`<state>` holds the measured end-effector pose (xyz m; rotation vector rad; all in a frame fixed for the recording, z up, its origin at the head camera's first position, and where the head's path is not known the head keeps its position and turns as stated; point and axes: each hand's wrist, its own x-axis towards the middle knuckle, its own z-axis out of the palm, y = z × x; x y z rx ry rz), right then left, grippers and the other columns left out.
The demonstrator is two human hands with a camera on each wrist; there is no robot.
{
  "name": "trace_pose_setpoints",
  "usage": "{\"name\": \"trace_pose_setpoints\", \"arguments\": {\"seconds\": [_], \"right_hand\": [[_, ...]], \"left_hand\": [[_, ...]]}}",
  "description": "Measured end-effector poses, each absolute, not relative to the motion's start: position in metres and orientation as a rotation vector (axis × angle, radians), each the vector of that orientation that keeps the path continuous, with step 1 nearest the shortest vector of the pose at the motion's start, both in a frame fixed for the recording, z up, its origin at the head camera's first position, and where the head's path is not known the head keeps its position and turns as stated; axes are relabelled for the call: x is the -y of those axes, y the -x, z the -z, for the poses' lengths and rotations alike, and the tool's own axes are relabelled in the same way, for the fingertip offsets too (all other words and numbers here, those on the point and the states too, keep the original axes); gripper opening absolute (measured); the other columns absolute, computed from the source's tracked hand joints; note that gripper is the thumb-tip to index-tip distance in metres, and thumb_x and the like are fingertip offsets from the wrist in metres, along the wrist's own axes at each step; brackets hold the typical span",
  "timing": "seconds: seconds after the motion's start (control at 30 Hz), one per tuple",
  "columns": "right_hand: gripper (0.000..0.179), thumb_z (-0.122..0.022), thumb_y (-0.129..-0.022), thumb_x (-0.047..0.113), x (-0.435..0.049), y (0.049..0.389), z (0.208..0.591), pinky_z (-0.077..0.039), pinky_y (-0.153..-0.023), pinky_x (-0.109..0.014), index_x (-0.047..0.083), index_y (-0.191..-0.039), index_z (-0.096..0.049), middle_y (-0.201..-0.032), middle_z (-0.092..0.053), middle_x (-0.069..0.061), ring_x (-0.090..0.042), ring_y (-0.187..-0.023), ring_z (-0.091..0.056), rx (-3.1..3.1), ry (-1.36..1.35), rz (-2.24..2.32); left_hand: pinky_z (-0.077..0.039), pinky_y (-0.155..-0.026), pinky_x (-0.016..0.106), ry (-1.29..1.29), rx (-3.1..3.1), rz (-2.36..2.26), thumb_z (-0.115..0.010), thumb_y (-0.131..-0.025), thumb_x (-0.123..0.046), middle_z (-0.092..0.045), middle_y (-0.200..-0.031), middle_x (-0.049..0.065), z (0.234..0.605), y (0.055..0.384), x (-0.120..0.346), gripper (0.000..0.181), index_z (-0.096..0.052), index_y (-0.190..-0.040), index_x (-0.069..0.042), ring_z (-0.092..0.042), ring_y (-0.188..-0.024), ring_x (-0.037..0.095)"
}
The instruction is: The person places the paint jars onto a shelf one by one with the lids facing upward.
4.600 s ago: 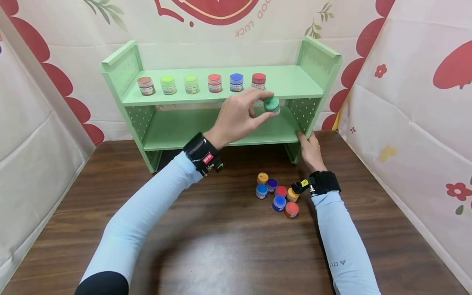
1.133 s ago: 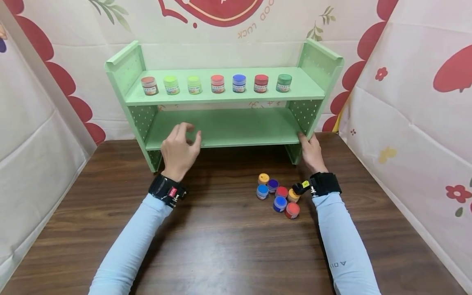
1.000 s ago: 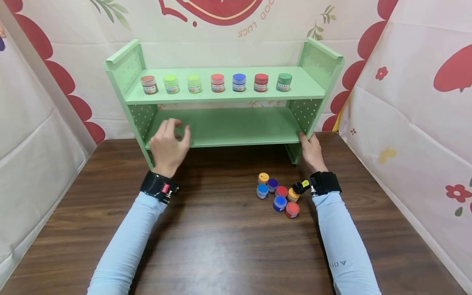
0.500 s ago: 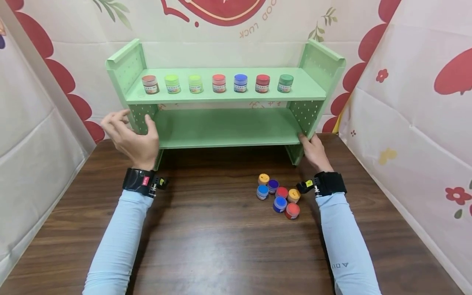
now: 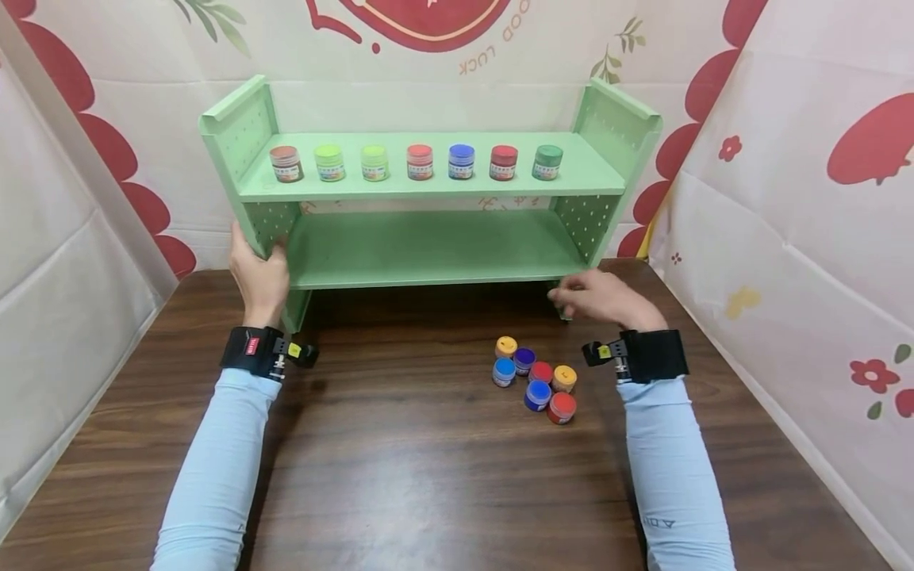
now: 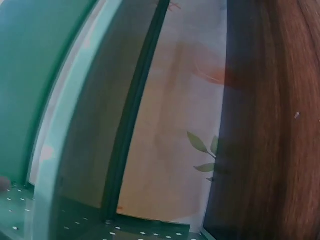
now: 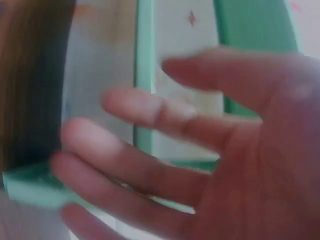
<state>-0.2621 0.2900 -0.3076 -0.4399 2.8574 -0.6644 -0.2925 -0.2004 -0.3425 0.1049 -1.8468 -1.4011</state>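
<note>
A light green two-tier shelf (image 5: 428, 246) stands at the back of the table. At its left side panel, my left hand (image 5: 260, 277) grips the edge, thumb on the inner face and fingers round the outside, partly hidden. My right hand (image 5: 603, 297) hovers in front of the right side panel, holding nothing; in the right wrist view the fingers (image 7: 135, 170) are spread and loosely bent. Along the upper tier runs a row of small paint jars, from a brown-red one (image 5: 286, 164) at the left to a dark green one (image 5: 547, 162) at the right.
Several more paint jars cluster on the wooden table (image 5: 400, 476) in front of the shelf, among them a blue one (image 5: 538, 395), a red one (image 5: 562, 408) and a yellow one (image 5: 564, 378). Printed cloth (image 5: 800, 238) walls in the back and sides.
A green jar that my left hand pinched now stands on the upper tier. The left hand moved left onto the left panel; the right hand let go of the right panel.
</note>
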Motion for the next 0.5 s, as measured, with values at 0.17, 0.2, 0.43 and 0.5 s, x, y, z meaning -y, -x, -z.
{"name": "trace_pose_setpoints", "arguments": {"seconds": [0.17, 0.2, 0.43, 0.5], "right_hand": [[0.028, -0.062, -0.102, 0.029, -0.245, 0.265, 0.331, -0.055, -0.080, -0.035, 0.008, -0.121, -0.069, -0.108, -0.073, -0.012, -0.027, -0.091, -0.071, -2.701, 0.656, 0.616], [0.030, -0.063, -0.102, 0.029, -0.238, 0.266, 0.335, -0.054, -0.080, -0.035, 0.009, -0.123, -0.068, -0.109, -0.073, -0.012, -0.026, -0.091, -0.070, -2.682, 0.666, 0.589], [0.027, -0.073, -0.096, 0.029, -0.222, 0.267, 0.350, -0.045, -0.067, -0.031, 0.010, -0.114, -0.069, -0.098, -0.067, -0.007, -0.019, -0.080, -0.056, -2.702, 0.596, 0.480], [0.025, -0.075, -0.095, 0.029, -0.222, 0.268, 0.352, -0.044, -0.067, -0.031, 0.011, -0.112, -0.069, -0.100, -0.066, -0.008, -0.020, -0.080, -0.055, -2.691, 0.582, 0.484]], "left_hand": [[-0.040, -0.116, 0.029, -0.052, 1.821, 1.441, -0.042, -0.081, 0.019, -0.063, -0.138, 0.011, 0.347, 0.296, 0.205, 0.070, -0.055, -0.142, -0.012, -0.056, -0.132, 0.015], [-0.041, -0.115, 0.029, -0.040, 1.806, 1.460, -0.041, -0.079, 0.021, -0.063, -0.138, 0.012, 0.348, 0.297, 0.205, 0.072, -0.055, -0.141, -0.011, -0.056, -0.130, 0.015], [-0.043, -0.114, 0.030, -0.009, 1.722, 1.595, -0.035, -0.071, 0.029, -0.058, -0.140, 0.016, 0.348, 0.300, 0.200, 0.082, -0.053, -0.142, -0.008, -0.055, -0.131, 0.020], [-0.043, -0.115, 0.031, -0.018, 1.718, 1.597, -0.036, -0.072, 0.029, -0.058, -0.140, 0.017, 0.345, 0.295, 0.197, 0.080, -0.053, -0.142, -0.006, -0.054, -0.132, 0.022]]}}
